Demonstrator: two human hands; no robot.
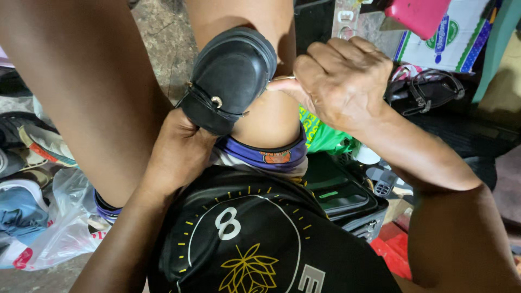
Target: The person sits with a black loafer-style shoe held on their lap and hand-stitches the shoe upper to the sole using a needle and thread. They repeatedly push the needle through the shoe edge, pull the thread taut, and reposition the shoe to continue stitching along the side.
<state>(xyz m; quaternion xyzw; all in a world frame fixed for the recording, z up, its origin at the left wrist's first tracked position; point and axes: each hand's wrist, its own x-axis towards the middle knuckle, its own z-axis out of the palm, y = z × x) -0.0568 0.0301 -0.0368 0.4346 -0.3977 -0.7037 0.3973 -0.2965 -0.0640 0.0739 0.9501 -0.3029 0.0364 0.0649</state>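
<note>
shoe [230,76] braced on a knee.
left hand [179,152] grips its heel from below; right hand [339,81], clenched, pinches a needle at its toe edge.

Off to my left I see a clear plastic bag [65,228] lying on the ground beside a heap of worn shoes [32,144]. To the right sit a green plastic bag [325,135] and, nearer, a black case [347,198], with a black strappy sandal [429,89] farther out. At the far right there is a pink object [418,15] in front of a printed cardboard box [458,40].
</note>
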